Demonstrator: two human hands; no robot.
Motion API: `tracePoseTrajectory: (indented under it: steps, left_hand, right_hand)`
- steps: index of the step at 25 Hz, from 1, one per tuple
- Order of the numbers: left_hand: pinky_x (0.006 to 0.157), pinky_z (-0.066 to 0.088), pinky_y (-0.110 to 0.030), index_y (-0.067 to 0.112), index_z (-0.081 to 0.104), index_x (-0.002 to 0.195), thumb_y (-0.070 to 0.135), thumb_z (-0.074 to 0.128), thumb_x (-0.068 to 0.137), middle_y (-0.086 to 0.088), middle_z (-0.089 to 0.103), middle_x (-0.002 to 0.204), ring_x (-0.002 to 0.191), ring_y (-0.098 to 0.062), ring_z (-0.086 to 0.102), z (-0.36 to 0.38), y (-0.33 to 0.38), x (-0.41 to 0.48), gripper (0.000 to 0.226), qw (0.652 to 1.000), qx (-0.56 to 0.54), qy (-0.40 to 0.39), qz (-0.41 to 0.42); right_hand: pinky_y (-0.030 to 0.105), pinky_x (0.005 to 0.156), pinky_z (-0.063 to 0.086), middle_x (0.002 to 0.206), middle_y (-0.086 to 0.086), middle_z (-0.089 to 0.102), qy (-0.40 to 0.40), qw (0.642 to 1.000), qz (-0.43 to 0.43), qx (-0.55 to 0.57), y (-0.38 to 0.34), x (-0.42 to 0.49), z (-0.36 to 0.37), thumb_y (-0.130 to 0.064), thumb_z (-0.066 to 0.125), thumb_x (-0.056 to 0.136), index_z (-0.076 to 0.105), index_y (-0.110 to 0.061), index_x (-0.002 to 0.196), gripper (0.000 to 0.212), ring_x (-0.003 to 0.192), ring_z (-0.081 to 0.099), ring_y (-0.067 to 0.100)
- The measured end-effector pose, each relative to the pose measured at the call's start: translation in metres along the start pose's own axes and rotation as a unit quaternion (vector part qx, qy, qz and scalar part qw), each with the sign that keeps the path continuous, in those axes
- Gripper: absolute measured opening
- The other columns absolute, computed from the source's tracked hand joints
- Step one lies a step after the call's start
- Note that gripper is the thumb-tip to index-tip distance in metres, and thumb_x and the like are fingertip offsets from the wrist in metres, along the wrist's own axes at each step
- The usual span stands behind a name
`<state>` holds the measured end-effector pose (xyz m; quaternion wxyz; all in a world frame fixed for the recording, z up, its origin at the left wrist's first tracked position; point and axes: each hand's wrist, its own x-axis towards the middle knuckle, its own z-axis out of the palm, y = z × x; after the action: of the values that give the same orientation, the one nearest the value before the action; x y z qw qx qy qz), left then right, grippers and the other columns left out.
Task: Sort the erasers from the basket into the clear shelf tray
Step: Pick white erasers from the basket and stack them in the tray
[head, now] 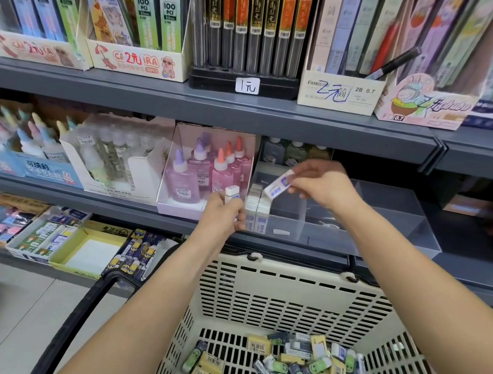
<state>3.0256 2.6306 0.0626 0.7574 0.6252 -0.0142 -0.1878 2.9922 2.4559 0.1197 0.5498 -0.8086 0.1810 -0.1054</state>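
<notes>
My right hand (320,184) pinches a blue-and-white eraser (278,183), tilted, just above-right of the eraser row (257,206) in the clear tray (295,232), while my left hand (225,212) grips another eraser (232,193) beside it.

White erasers (257,207) upright in clear tray's (292,232) left corner.

Grey shelf (114,202) carries a clear tray (355,245) and glue-bottle boxes (172,206).
</notes>
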Motion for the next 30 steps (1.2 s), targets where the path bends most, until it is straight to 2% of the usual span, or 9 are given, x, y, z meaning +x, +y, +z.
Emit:
tracePoseTrajectory:
  steps: [3, 6, 10, 13, 16, 18, 22, 25, 30]
  left_hand:
    - [0.056, 0.048, -0.023, 0.01, 0.047, 0.09, 0.001, 0.053, 0.089, -0.009, 0.056, 0.082, 0.067, -0.013, 0.056, -0.004, -0.001, 0.003, 0.011, 1.0, 0.019, 0.001, 0.013]
    - [0.067, 0.051, -0.024, 0.012, 0.057, 0.093, 0.011, 0.06, 0.089, -0.006, 0.062, 0.09, 0.08, -0.013, 0.059, -0.008, -0.006, 0.002, 0.005, 0.995, 0.081, -0.011, 0.057]
    - [0.079, 0.05, -0.031, 0.017, 0.062, 0.091, 0.004, 0.06, 0.088, 0.006, 0.059, 0.077, 0.072, -0.006, 0.054, -0.012, -0.008, 0.002, 0.014, 0.992, 0.089, 0.017, 0.088]
    - [0.074, 0.051, -0.026, 0.018, 0.059, 0.095, 0.001, 0.059, 0.087, 0.005, 0.062, 0.084, 0.076, -0.007, 0.058, -0.013, -0.007, 0.001, 0.019, 0.995, 0.065, 0.026, 0.076]
    - [0.066, 0.051, -0.02, 0.016, 0.056, 0.096, 0.002, 0.061, 0.087, 0.002, 0.062, 0.088, 0.078, -0.008, 0.059, -0.012, -0.006, 0.002, 0.017, 0.995, 0.064, 0.034, 0.068]
    - [0.062, 0.048, -0.018, 0.018, 0.059, 0.093, 0.005, 0.062, 0.086, 0.005, 0.062, 0.086, 0.077, -0.007, 0.058, -0.011, -0.006, 0.002, 0.015, 0.993, 0.088, 0.036, 0.07]
    - [0.057, 0.044, -0.013, 0.016, 0.06, 0.099, 0.008, 0.063, 0.086, 0.005, 0.062, 0.088, 0.075, -0.003, 0.058, -0.009, -0.009, 0.001, 0.015, 0.993, 0.098, 0.031, 0.062]
    - [0.059, 0.044, -0.017, 0.013, 0.06, 0.104, 0.009, 0.063, 0.086, 0.003, 0.063, 0.091, 0.077, -0.005, 0.058, -0.009, -0.01, 0.0, 0.018, 0.994, 0.091, 0.033, 0.044]
    - [0.066, 0.048, -0.02, 0.013, 0.06, 0.101, 0.005, 0.062, 0.087, -0.009, 0.066, 0.1, 0.087, -0.017, 0.061, -0.009, -0.012, -0.001, 0.016, 0.998, 0.062, 0.02, 0.013]
  right_hand:
    - [0.024, 0.076, 0.05, 0.085, 0.004, 0.066, 0.076, 0.994, -0.013, -0.082, 0.002, 0.014, 0.001, -0.008, 0.067, 0.082, 0.062, -0.023, 0.078, 0.015, 0.078, 0.06, 0.015]
    - [0.02, 0.079, 0.045, 0.087, -0.004, 0.065, 0.076, 0.97, -0.054, -0.223, 0.006, 0.021, 0.012, -0.018, 0.063, 0.085, 0.067, -0.024, 0.096, 0.013, 0.087, 0.059, 0.015]
    - [0.023, 0.085, 0.046, 0.106, 0.002, 0.067, 0.039, 0.96, -0.047, -0.273, 0.012, 0.027, 0.024, -0.018, 0.061, 0.087, 0.066, -0.02, 0.106, 0.019, 0.099, 0.061, 0.021]
    - [0.027, 0.088, 0.047, 0.112, 0.006, 0.066, -0.002, 0.958, -0.013, -0.288, 0.018, 0.03, 0.036, -0.015, 0.058, 0.09, 0.063, -0.017, 0.11, 0.02, 0.101, 0.06, 0.023]
    - [0.028, 0.085, 0.049, 0.107, 0.006, 0.066, -0.002, 0.953, -0.002, -0.302, 0.019, 0.031, 0.04, -0.012, 0.056, 0.091, 0.058, -0.018, 0.095, 0.008, 0.098, 0.061, 0.023]
    - [0.028, 0.085, 0.049, 0.106, 0.006, 0.067, -0.003, 0.949, -0.005, -0.316, 0.019, 0.031, 0.04, -0.009, 0.054, 0.09, 0.057, -0.019, 0.09, 0.01, 0.097, 0.061, 0.023]
    - [0.025, 0.081, 0.046, 0.112, 0.005, 0.063, -0.028, 0.928, -0.04, -0.369, 0.024, 0.025, 0.044, -0.007, 0.047, 0.092, 0.061, -0.015, 0.105, 0.021, 0.098, 0.058, 0.022]
    - [0.027, 0.077, 0.044, 0.114, 0.006, 0.06, -0.047, 0.931, -0.011, -0.362, 0.024, 0.024, 0.043, -0.008, 0.045, 0.092, 0.056, -0.015, 0.107, 0.02, 0.095, 0.055, 0.022]
    - [0.034, 0.087, 0.049, 0.113, 0.01, 0.06, -0.069, 0.93, 0.008, -0.361, 0.017, 0.021, 0.035, -0.008, 0.043, 0.093, 0.054, -0.013, 0.106, 0.018, 0.101, 0.058, 0.027]
